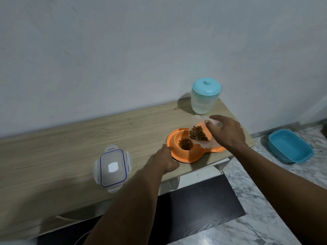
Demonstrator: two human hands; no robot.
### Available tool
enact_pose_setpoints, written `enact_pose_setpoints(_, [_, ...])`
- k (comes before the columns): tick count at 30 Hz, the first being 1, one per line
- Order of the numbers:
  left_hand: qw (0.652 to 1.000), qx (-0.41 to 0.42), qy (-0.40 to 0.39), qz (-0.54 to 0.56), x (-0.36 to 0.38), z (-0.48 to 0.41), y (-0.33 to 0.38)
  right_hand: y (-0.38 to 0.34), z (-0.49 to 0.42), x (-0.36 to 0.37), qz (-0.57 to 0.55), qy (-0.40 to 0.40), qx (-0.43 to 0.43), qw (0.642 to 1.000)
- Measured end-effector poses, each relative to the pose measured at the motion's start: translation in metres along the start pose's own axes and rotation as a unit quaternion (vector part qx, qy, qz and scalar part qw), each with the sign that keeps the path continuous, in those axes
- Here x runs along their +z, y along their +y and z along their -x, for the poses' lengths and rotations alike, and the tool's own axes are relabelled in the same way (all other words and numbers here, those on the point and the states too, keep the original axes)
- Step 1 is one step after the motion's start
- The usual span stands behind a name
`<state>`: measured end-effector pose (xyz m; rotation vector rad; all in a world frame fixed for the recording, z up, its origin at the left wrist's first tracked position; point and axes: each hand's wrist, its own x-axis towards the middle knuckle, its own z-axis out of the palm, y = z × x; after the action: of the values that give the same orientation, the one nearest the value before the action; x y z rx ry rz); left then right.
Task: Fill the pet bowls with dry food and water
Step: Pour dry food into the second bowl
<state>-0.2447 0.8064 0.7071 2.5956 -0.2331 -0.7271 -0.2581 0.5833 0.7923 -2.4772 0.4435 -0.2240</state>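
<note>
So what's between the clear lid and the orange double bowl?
Only the left hand, holding the bowl's rim, over wooden tabletop; seen in head view.

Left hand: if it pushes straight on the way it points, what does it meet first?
The orange bowl: the left hand seems to hold its left rim. Past that, the kibble in it.

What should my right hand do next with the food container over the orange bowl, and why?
Probably tilt the clear container slightly more with the right hand. Much kibble lies in it, one well of the orange bowl holds only a small pile, and the left hand grips the bowl's rim to steady it.
</note>
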Motion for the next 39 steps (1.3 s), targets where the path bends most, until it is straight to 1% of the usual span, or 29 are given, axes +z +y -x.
enact_pose_setpoints(1, [1.000, 0.002, 0.000, 0.008, 0.000, 0.000, 0.000, 0.003, 0.001, -0.002, -0.030, 0.001, 0.019, 0.999])
enact_pose_setpoints(3, [1.000, 0.006, 0.004, 0.025, -0.001, 0.002, 0.001, 0.010, 0.003, -0.005, -0.125, 0.001, 0.067, 0.990])
enact_pose_setpoints(6, [0.998, 0.025, 0.025, 0.053, 0.001, 0.004, -0.001, 0.017, 0.010, -0.007, -0.273, -0.014, 0.144, 0.951])
enact_pose_setpoints(8, [0.996, 0.028, 0.052, 0.069, 0.003, 0.007, -0.005, 0.019, 0.016, -0.004, -0.346, -0.031, 0.176, 0.921])
enact_pose_setpoints(9, [0.994, 0.023, 0.077, 0.077, 0.004, 0.008, -0.007, 0.018, 0.020, 0.000, -0.372, -0.044, 0.185, 0.909])
enact_pose_setpoints(12, [0.974, 0.010, 0.181, 0.133, -0.007, 0.017, -0.006, 0.006, 0.030, 0.017, -0.421, -0.086, 0.199, 0.881])
enact_pose_setpoints(13, [0.966, 0.007, 0.201, 0.165, -0.014, 0.021, -0.005, 0.000, 0.032, 0.024, -0.438, -0.097, 0.201, 0.871])
enact_pose_setpoints(16, [0.939, 0.003, 0.225, 0.261, -0.033, 0.030, -0.008, -0.027, 0.039, 0.048, -0.486, -0.119, 0.199, 0.842])
enact_pose_setpoints(21, [0.911, -0.016, 0.269, 0.312, -0.056, 0.034, -0.032, -0.076, 0.048, 0.088, -0.500, -0.157, 0.188, 0.831])
enact_pose_setpoints(22, [0.909, -0.027, 0.270, 0.315, -0.059, 0.034, -0.039, -0.083, 0.049, 0.095, -0.496, -0.168, 0.189, 0.831])
enact_pose_setpoints(24, [0.913, -0.045, 0.266, 0.305, -0.061, 0.035, -0.056, -0.092, 0.054, 0.109, -0.461, -0.188, 0.177, 0.849])
enact_pose_setpoints(26, [0.920, -0.060, 0.265, 0.284, -0.061, 0.034, -0.075, -0.094, 0.057, 0.124, -0.391, -0.200, 0.151, 0.885])
enact_pose_setpoints(28, [0.922, -0.077, 0.260, 0.276, -0.060, 0.034, -0.088, -0.094, 0.059, 0.136, -0.297, -0.209, 0.111, 0.925])
enact_pose_setpoints(30, [0.927, -0.090, 0.252, 0.263, -0.058, 0.033, -0.096, -0.093, 0.061, 0.146, -0.224, -0.214, 0.083, 0.947])
enact_pose_setpoints(34, [0.936, -0.100, 0.228, 0.250, -0.054, 0.028, -0.101, -0.092, 0.061, 0.157, -0.174, -0.209, 0.066, 0.960])
enact_pose_setpoints(39, [0.944, -0.102, 0.212, 0.232, -0.052, 0.023, -0.105, -0.090, 0.053, 0.162, -0.142, -0.213, 0.052, 0.965])
